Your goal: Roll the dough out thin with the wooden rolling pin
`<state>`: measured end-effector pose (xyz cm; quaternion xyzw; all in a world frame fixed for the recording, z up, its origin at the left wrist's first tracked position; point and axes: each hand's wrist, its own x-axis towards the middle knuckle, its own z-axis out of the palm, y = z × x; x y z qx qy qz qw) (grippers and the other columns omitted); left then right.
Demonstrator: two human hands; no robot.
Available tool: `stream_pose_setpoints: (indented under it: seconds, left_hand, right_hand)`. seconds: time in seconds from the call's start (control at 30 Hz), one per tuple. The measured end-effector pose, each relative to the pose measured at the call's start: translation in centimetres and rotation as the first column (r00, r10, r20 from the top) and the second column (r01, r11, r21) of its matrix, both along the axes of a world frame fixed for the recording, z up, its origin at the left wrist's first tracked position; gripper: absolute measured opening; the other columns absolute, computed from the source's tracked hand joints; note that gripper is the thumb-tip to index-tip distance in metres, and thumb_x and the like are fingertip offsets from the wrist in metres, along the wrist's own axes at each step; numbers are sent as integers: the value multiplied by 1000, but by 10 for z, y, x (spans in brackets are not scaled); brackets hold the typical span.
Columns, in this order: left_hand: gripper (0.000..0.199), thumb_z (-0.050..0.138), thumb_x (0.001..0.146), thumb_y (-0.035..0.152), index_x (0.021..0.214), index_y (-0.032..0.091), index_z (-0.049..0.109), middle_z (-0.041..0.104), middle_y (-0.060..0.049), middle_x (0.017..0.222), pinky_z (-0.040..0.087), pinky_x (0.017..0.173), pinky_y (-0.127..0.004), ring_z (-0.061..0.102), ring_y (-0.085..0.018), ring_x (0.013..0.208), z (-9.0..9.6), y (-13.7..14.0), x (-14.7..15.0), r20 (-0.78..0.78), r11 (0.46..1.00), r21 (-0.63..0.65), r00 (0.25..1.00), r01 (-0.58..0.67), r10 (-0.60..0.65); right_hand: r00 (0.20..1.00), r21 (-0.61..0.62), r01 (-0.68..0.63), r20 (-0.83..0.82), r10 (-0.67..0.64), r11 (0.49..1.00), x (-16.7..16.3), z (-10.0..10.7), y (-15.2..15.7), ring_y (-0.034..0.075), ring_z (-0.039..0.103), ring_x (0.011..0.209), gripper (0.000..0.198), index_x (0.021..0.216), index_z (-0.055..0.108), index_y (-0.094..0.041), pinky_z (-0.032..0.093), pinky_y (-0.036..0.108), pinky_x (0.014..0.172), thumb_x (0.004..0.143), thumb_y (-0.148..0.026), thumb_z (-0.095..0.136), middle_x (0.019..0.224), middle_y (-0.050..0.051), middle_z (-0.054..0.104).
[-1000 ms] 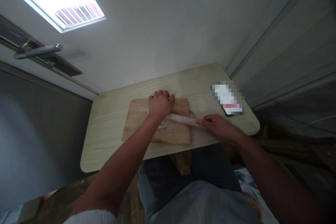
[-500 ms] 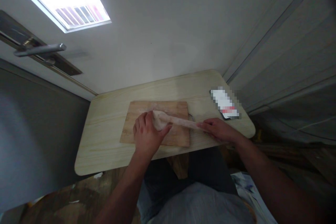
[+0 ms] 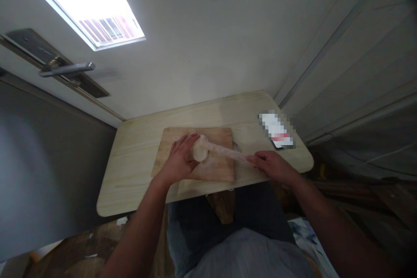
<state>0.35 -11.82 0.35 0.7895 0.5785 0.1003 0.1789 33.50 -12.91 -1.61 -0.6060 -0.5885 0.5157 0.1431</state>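
Observation:
On the wooden cutting board point(image 3: 221, 171) lies a pale round piece of dough point(image 3: 200, 150). My left hand point(image 3: 180, 156) is closed on the dough's left edge, its fingers along the far side and the thumb on the near side. My right hand point(image 3: 269, 163) grips the near right end of a thin, floury rolling pin point(image 3: 228, 152). The pin slants from that hand across the board, and its far tip meets the dough's right edge. Whether the tip rests on top of the dough, I cannot tell.
The board sits on a light wooden table point(image 3: 130, 152) with rounded corners. A phone point(image 3: 276, 130), partly blurred out, lies at the table's right. A white door point(image 3: 195, 69) with a metal handle point(image 3: 68, 69) rises behind the table. Flour dusts the board.
My left hand has shifted left around the dough, uncovering more of its round face. The rolling pin's tip now lies at the dough's edge. The whole view has tilted slightly.

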Motion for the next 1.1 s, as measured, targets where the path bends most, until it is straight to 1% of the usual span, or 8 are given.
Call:
stream_pose_setpoints:
  seconds: [0.2,0.3,0.37,0.43,0.53,0.67,0.87,1.1]
  left_hand:
    - [69,65,77,22,144,28,47,43,-6,156,29,121,-46,36,-24,146,14,6,-3,181,999,13,982,53,-54]
    - [45,57,89,36,133,25,57,54,-8,147,36,117,-44,48,-23,138,13,17,13,341,994,42,936,-105,84]
    - [41,49,96,43,130,22,59,60,-9,140,39,115,-43,53,-23,132,9,27,26,394,980,66,907,-189,148]
    - [43,44,99,47,131,23,58,60,-9,140,36,115,-44,52,-23,133,4,36,38,342,984,94,933,-149,109]
    - [46,35,102,49,137,26,54,55,-6,147,25,119,-52,43,-25,141,-4,43,48,129,992,106,990,-69,55]
    - [51,23,104,51,144,31,47,48,-2,154,21,119,-55,34,-25,146,-10,42,51,-79,994,104,996,-39,47]
    - [55,16,103,53,145,34,47,46,-1,154,26,116,-60,36,-28,144,-10,47,55,-190,997,64,980,-39,51]
    - [55,17,103,52,146,35,47,44,-3,156,18,118,-65,32,-30,146,-9,56,62,-251,991,106,962,-82,107]
  right_hand:
    - [1000,74,-12,-3,12,997,-6,1,-16,11,41,55,54,63,52,-20,28,25,51,84,-70,54,57,-5,45]
    - [1000,106,-7,5,7,994,-10,0,-20,11,42,57,54,64,54,-20,27,26,52,84,-70,54,57,-4,46]
    - [1000,108,-4,9,3,994,-13,-2,-22,12,43,57,54,65,55,-20,27,26,52,84,-70,54,57,-4,47]
    - [1000,106,-3,15,2,994,-15,-2,-23,12,43,57,53,65,56,-20,27,26,53,84,-69,54,58,-4,49]
    - [999,115,-13,46,7,993,-15,-3,-23,13,45,58,53,64,55,-20,28,27,54,85,-69,53,58,-3,51]
    - [990,122,-32,138,15,992,-13,-3,-22,14,50,58,54,67,57,-22,30,27,54,86,-72,51,59,-2,55]
    - [922,254,-38,381,-64,966,-14,-3,-24,19,58,64,53,81,59,-25,29,28,57,89,-75,44,67,0,64]
    - [949,418,37,270,-163,908,-15,-7,-28,19,64,73,46,93,58,-25,38,29,63,88,-70,52,84,1,68]
